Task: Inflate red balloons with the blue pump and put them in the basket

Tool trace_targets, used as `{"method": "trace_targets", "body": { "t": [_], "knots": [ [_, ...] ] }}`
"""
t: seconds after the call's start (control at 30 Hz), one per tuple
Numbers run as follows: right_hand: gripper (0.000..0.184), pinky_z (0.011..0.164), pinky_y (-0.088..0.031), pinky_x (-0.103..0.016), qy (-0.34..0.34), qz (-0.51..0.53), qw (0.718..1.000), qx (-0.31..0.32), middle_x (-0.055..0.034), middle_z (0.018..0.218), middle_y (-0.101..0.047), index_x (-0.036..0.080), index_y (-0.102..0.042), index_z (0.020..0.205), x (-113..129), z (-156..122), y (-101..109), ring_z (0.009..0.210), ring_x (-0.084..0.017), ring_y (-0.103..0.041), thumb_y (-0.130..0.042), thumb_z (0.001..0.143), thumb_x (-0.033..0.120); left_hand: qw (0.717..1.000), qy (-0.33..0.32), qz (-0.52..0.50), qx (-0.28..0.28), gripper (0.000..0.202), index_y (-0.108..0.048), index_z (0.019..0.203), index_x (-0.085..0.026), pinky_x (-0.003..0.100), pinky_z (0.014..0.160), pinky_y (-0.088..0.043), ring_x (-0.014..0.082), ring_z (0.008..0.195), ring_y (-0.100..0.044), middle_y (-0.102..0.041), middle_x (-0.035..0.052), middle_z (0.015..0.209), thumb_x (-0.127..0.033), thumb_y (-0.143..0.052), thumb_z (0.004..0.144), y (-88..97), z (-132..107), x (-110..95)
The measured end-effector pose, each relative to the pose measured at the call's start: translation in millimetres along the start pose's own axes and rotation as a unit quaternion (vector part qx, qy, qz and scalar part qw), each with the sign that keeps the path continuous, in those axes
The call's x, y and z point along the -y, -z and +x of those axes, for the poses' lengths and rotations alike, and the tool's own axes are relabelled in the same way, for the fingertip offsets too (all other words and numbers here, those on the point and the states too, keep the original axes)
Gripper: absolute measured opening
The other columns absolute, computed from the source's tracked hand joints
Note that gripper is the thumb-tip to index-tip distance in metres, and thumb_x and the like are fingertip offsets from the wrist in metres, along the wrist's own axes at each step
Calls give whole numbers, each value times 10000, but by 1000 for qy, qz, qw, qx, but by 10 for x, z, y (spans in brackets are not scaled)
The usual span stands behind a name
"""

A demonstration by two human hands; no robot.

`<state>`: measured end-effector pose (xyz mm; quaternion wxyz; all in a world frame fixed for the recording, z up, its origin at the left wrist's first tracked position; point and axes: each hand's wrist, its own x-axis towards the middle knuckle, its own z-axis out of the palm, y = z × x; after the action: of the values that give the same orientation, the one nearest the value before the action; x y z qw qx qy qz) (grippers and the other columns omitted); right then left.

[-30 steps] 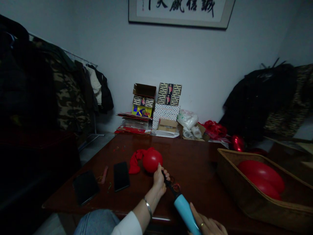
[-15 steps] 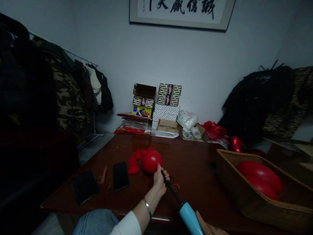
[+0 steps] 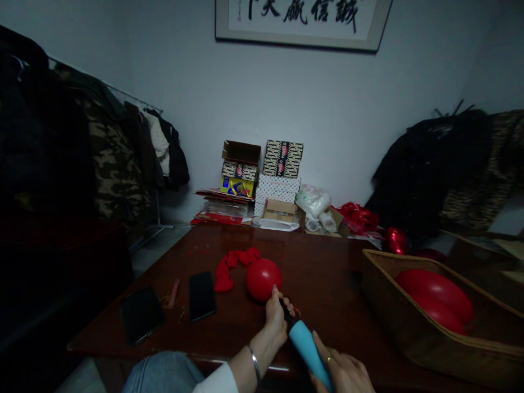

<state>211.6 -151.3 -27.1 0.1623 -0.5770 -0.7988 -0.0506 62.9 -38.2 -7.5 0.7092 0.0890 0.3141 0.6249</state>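
A round red balloon (image 3: 263, 279), partly inflated, sits at the end of a hand pump (image 3: 310, 349) with a light blue body and a black front end. My left hand (image 3: 278, 315) is closed where the balloon's neck meets the pump; its fingers hide the join. My right hand (image 3: 341, 365), wearing a ring, grips the blue body close to the bottom of the view. The blue body is close up against my left hand, with little black shaft showing. Just behind the balloon, limp red balloons (image 3: 232, 262) lie in a curved strip on the table.
On the brown table (image 3: 327, 273) lie a black phone (image 3: 202, 295), a dark tablet-like slab (image 3: 142, 315) and a small pinkish stick (image 3: 174, 293). At right stands a wicker basket (image 3: 393, 333) holding inflated red balloons (image 3: 438, 295). Stacked boxes (image 3: 278, 188) line the far edge.
My right hand has pushed the blue pump body up toward my left hand, covering the black shaft. The balloon and left hand have shifted slightly right and nearer; the balloon looks slightly larger.
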Motion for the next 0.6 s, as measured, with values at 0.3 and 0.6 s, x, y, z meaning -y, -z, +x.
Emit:
{"method": "trace_targets", "body": {
  "t": [0.3, 0.6],
  "knots": [
    [564, 764, -458, -299, 16, -12, 999, -39, -32, 1012, -680, 264, -391, 1344, 88, 28, -26, 850, -182, -648, -512, 801, 354, 1000, -21, 13, -6, 433, -380, 660, -194, 177, 360, -236, 52, 353, -336, -398, -65, 457, -567, -592, 721, 7, 93, -114],
    [687, 742, -474, -291, 37, -33, 997, -65, -20, 1043, -675, 280, -273, 1401, 38, -10, -28, 853, -179, -652, -548, 782, 397, 999, -34, 9, 9, 409, -387, 665, -190, 169, 352, -233, 47, 356, -328, -380, -66, 469, -547, -565, 757, -13, 133, -237]
  ]
}}
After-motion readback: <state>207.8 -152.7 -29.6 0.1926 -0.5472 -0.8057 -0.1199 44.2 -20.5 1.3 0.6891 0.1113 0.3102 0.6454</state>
